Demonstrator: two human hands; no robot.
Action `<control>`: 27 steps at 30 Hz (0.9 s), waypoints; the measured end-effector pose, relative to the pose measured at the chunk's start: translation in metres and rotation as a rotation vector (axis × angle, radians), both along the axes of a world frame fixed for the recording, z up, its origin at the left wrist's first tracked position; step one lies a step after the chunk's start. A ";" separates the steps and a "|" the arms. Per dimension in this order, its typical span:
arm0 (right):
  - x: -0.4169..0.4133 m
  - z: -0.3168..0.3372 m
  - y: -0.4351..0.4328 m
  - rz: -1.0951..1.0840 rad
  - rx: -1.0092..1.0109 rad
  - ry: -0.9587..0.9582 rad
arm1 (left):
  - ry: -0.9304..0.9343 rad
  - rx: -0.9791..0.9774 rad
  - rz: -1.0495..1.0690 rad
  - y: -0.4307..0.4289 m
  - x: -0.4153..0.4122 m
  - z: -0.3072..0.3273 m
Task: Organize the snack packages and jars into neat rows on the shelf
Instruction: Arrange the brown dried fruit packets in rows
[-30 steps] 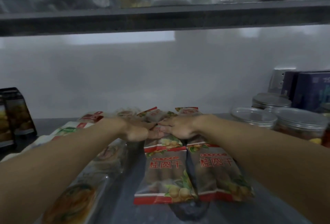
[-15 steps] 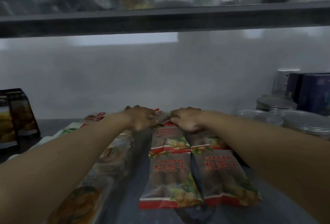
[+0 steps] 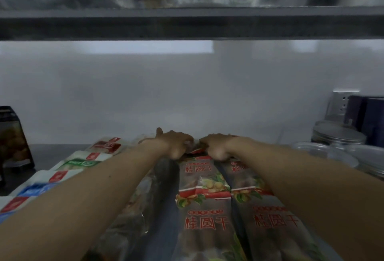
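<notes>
Where the left hand (image 3: 176, 145) and right hand (image 3: 217, 146) meet, curled fingers (image 3: 188, 142) grip the rear longan packet (image 3: 200, 177).

Red Chinese characters 桂圆干 run across the front middle longan packet (image 3: 205, 224), near the front edge of the shelf (image 3: 54, 153), below a row of small red marks too blurred to read. The front right longan packet (image 3: 276, 220) carries the same 桂圆干. The rear middle longan packet (image 3: 198, 170) shows them faintly. The rear right longan packet (image 3: 235, 169) shows only a fragment. Labels on the white packets (image 3: 60, 176) near the left edge are illegible.
</notes>
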State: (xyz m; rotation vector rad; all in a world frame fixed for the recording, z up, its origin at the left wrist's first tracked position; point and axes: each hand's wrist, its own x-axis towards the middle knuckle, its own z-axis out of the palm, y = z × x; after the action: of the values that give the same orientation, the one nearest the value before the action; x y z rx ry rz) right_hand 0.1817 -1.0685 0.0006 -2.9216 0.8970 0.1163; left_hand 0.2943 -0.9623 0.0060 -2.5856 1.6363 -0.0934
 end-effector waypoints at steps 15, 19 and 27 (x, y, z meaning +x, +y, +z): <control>-0.011 0.002 0.006 0.008 -0.014 -0.150 | 0.253 0.017 -0.056 0.022 -0.021 0.012; -0.015 0.002 0.016 0.025 -0.026 -0.132 | 0.211 -0.013 -0.061 0.035 -0.026 0.007; -0.032 -0.002 0.031 0.013 0.068 0.064 | 0.148 0.173 -0.007 0.043 -0.037 -0.004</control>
State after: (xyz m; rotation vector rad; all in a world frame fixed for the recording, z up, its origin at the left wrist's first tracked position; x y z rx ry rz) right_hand 0.1501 -1.0376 -0.0011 -2.8757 0.8655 0.2379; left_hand 0.2570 -0.9191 0.0023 -2.5089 1.6194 0.2346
